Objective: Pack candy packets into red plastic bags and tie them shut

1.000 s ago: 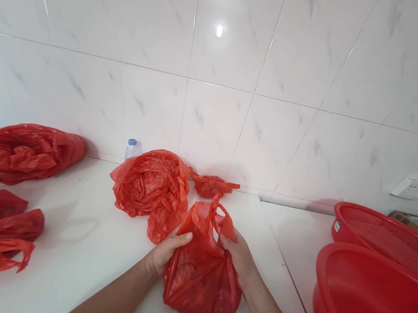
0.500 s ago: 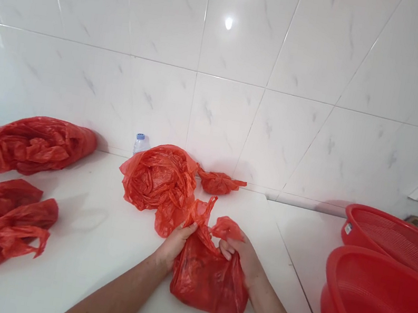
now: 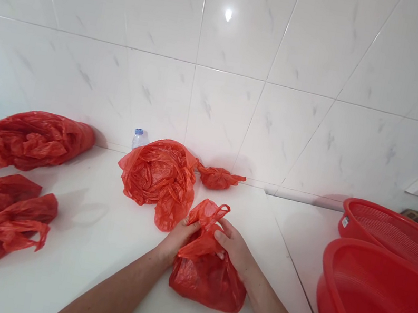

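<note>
A filled red plastic bag rests on the white table in front of me, its contents too dim to make out through the film. My left hand grips the gathered neck from the left. From the right, my right hand closes round the same neck, thumb on top; some of its fingers are hidden behind the plastic. A loop handle of the bag sticks up between the hands. Just beyond my left hand lies a large crumpled bundle of red plastic bags.
A small tied red bag and a clear bottle with a blue cap stand by the tiled wall. More red bags lie at left, near a bulky red bag. Red plastic baskets occupy the right side.
My right hand has moved left with its side of the bag's top, bringing it against the part in my left hand. The opening is now bunched together.
</note>
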The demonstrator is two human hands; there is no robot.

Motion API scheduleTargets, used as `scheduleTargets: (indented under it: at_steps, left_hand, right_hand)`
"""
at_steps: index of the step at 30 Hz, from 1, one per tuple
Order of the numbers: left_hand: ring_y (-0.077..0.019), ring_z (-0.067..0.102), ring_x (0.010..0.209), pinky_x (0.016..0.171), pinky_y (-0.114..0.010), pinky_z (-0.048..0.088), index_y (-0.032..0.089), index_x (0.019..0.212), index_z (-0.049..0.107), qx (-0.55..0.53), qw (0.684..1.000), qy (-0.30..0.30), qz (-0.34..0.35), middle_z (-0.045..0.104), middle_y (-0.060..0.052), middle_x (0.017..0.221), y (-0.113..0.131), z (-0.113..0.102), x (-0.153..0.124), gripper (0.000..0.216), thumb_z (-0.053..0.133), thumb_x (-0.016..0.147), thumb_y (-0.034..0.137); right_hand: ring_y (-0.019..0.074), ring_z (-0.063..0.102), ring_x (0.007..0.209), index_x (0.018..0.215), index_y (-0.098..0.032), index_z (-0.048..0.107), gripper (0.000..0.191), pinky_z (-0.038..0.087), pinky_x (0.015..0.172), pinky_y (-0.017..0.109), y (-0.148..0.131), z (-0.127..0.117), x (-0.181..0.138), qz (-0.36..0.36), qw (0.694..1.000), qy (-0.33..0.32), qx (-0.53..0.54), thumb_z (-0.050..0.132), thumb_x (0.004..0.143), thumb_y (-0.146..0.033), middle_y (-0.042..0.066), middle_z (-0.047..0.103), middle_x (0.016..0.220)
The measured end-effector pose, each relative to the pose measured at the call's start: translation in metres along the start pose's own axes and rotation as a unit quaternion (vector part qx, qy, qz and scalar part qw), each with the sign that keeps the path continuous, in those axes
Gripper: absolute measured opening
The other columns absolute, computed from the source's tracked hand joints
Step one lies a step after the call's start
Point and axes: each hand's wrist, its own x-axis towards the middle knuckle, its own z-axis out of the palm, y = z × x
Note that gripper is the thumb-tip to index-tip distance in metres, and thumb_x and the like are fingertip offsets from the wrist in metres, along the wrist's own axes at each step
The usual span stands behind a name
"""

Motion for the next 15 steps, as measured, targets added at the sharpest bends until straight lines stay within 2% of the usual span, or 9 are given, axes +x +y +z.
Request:
scheduleTargets:
  at_steps: [2,4,7,9,12,14,15]
  left_hand:
    - [-0.0229,0.067,0.075,0.071,-0.034,0.051,0.013,0.094,0.062,0.049,0.998,-0.039,0.000,0.071,-0.009,0.084,-0.002,0.004,0.000,0.030,0.068,0.074,0.035]
    - [-0.0240,0.067,0.071,0.069,-0.036,0.051,0.012,0.089,0.062,0.075,0.995,-0.064,-0.007,0.070,-0.008,0.078,-0.005,0.006,0.000,0.027,0.069,0.073,0.032]
    - [-0.0224,0.066,0.069,0.072,-0.036,0.050,0.014,0.091,0.059,0.084,0.994,-0.069,0.005,0.068,-0.004,0.071,-0.011,0.007,-0.003,0.025,0.068,0.074,0.029]
    - [-0.0207,0.066,0.076,0.077,-0.037,0.049,0.017,0.106,0.054,0.100,0.993,-0.056,0.022,0.069,-0.004,0.082,-0.011,0.005,-0.007,0.037,0.069,0.074,0.027]
    - [-0.0205,0.065,0.091,0.088,-0.039,0.045,0.024,0.132,0.033,0.153,0.985,-0.061,0.044,0.067,-0.006,0.101,-0.006,0.004,-0.012,0.078,0.076,0.067,0.022]
    - [-0.0219,0.064,0.093,0.091,-0.041,0.043,0.024,0.140,0.020,0.157,0.981,-0.100,0.047,0.068,-0.007,0.099,-0.004,0.006,-0.014,0.092,0.076,0.067,0.024]
    - [-0.0226,0.065,0.092,0.090,-0.042,0.044,0.023,0.141,0.019,0.144,0.982,-0.114,0.047,0.069,-0.008,0.095,-0.004,0.008,-0.014,0.089,0.074,0.071,0.028]
  right_hand:
    - [0.0053,0.032,0.043,0.099,-0.019,0.058,0.034,0.020,0.044,0.021,0.002,0.001,0.000,0.004,1.000,-0.008,-0.020,0.067,0.076,-0.042,-0.007,0.046,0.053]
    - [0.0058,0.034,0.042,0.080,-0.018,0.057,0.027,0.023,0.044,0.021,0.004,0.002,0.001,0.007,0.999,0.015,-0.036,0.068,0.074,-0.042,-0.007,0.044,0.049]
    - [0.0064,0.033,0.038,0.071,-0.019,0.054,0.025,0.033,0.047,0.023,0.007,-0.001,0.005,0.025,0.996,0.081,-0.034,0.065,0.074,-0.042,-0.009,0.039,0.043]
    - [0.0067,0.031,0.035,0.069,-0.020,0.054,0.023,0.036,0.047,0.025,0.008,-0.004,0.009,0.046,0.992,0.114,-0.034,0.061,0.073,-0.041,-0.010,0.035,0.039]
    - [0.0075,0.033,0.034,0.065,-0.019,0.054,0.018,0.031,0.041,0.024,0.007,-0.007,0.011,0.055,0.987,0.140,-0.055,0.059,0.072,-0.035,-0.009,0.036,0.038]
    - [0.0080,0.034,0.035,0.068,-0.019,0.056,0.012,0.028,0.039,0.023,0.005,-0.006,0.009,0.050,0.985,0.151,-0.069,0.058,0.071,-0.030,-0.009,0.040,0.038]
    - [0.0081,0.034,0.035,0.072,-0.019,0.058,0.010,0.027,0.039,0.022,0.005,-0.005,0.008,0.043,0.984,0.157,-0.078,0.058,0.071,-0.029,-0.009,0.040,0.038]
